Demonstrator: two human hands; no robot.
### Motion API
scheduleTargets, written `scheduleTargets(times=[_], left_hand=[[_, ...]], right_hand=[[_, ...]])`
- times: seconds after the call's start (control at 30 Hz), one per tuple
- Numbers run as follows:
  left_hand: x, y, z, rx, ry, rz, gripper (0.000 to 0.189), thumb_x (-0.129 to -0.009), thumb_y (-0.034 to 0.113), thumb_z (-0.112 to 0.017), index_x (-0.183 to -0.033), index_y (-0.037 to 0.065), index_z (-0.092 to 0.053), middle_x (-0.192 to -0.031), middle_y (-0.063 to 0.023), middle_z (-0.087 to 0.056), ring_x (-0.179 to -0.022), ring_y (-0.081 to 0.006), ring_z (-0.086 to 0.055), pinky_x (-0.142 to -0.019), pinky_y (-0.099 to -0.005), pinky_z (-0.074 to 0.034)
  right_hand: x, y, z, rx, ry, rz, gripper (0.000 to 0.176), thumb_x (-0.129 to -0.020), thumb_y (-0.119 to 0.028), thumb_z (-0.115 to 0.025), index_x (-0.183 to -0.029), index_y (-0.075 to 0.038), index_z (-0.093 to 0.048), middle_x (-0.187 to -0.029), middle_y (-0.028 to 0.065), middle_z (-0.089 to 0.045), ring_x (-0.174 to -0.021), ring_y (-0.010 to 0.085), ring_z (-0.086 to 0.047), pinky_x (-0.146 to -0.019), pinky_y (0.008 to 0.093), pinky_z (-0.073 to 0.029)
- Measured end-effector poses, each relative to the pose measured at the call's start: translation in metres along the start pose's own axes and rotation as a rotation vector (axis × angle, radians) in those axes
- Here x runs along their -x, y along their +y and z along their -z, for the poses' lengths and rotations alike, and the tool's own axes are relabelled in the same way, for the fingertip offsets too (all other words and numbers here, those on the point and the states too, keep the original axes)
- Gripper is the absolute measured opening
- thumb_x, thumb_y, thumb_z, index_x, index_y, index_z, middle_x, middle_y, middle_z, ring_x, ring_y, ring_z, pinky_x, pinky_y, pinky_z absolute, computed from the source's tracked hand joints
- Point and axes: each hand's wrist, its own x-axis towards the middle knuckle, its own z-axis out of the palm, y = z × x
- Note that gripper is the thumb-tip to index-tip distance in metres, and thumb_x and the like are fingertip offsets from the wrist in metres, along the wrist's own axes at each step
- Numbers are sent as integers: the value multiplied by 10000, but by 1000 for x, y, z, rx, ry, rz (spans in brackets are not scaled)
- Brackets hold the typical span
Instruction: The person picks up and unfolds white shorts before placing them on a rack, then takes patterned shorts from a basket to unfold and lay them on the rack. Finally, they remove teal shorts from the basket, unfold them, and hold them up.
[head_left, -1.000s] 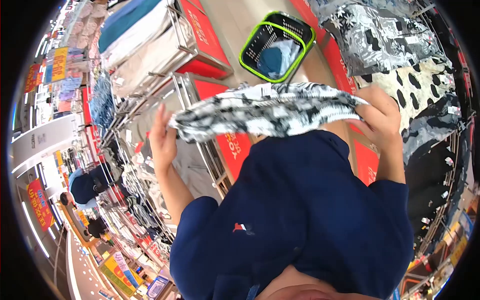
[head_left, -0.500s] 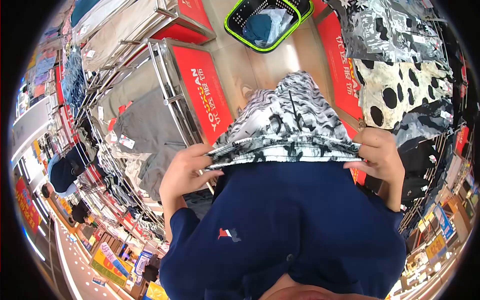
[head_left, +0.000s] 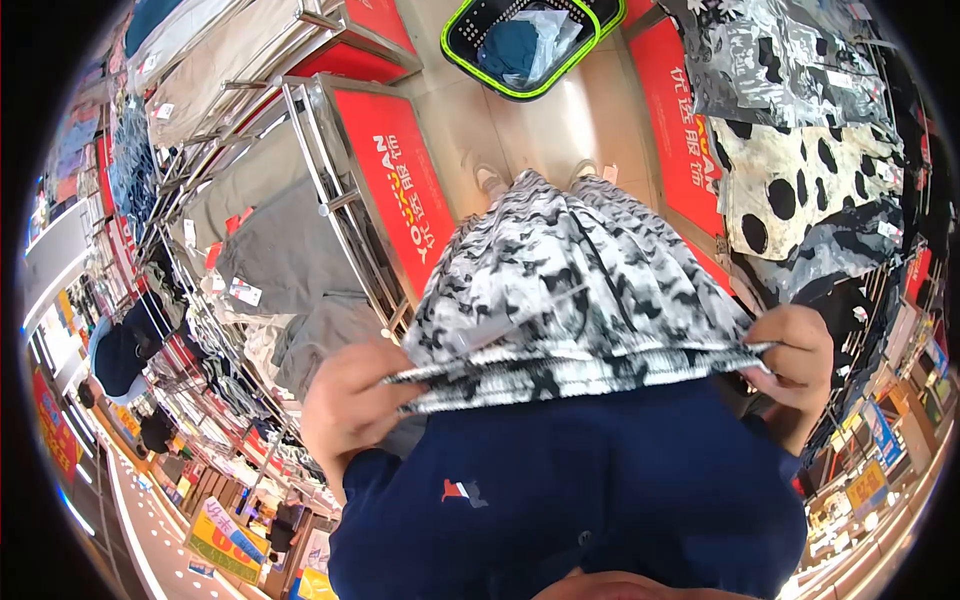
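The left hand (head_left: 355,398) pinched the left corner of a black-and-white patterned garment (head_left: 570,280) at its waistband, the fingers bent inward onto the cloth (that hand was blurred, so the thumb's exact place could not be told). The right hand (head_left: 797,360) pinched the opposite corner, its fingers curled and closed on the band. The garment hung between the two hands, its band running across in front of the navy shirt (head_left: 590,470), its folds falling toward the shoes (head_left: 488,182). On the floor (head_left: 560,135) beyond stood a black basket (head_left: 468,45) with a green rim and a teal item (head_left: 507,50) inside. A grey garment (head_left: 295,250) lay near the inner edge of the left rack (head_left: 325,165).
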Motion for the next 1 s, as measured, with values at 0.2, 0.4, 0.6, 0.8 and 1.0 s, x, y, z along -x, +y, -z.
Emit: scheduleTargets(times=[0.2, 0.4, 0.6, 0.8, 1.0], left_hand=[[-15, -3, -5, 134, -87, -128, 276, -666, 79, -690, -935, 22, -670, -866, -128, -602, -746, -306, -611, -634, -401, -476], [-6, 4, 11, -45, 55, -47, 353, -602, 160, -769, -914, 23, -675, -846, -117, -624, -726, -308, -606, -615, -398, -466], [6, 13, 14, -199, 288, 45, 344, -524, 188, -711, -808, -1, -668, -793, -124, -635, -735, -330, -627, -695, -405, -522], [13, 15, 16, -254, 273, 18, 308, -518, 179, -691, -756, -3, -619, -867, -151, -656, -691, -312, -621, -603, -380, -493], [-1, 26, 16, -141, 207, 75, 265, -534, 118, -743, -694, 27, -554, -978, -192, -677, -654, -285, -619, -516, -337, -441]], right_hand=[[17, 2, 4, -123, 0, -100, 352, -545, -225, -831, -668, -34, -563, -681, 91, -600, -549, 227, -583, -485, 298, -428], [-1, 2, 9, -135, -174, -48, 312, -591, -199, -802, -708, -17, -577, -804, 127, -644, -610, 267, -615, -521, 324, -471], [-20, -1, 12, -127, -271, 110, 246, -679, -28, -678, -621, -28, -438, -904, 198, -659, -676, 307, -647, -532, 360, -512], [-26, -6, 21, -87, -278, 223, 289, -754, -51, -663, -611, -8, -415, -914, 230, -642, -642, 310, -635, -502, 360, -506], [-35, -17, 29, -13, -381, 152, 150, -704, -74, -663, -780, 27, -582, -979, 202, -626, -777, 320, -637, -625, 383, -527]])
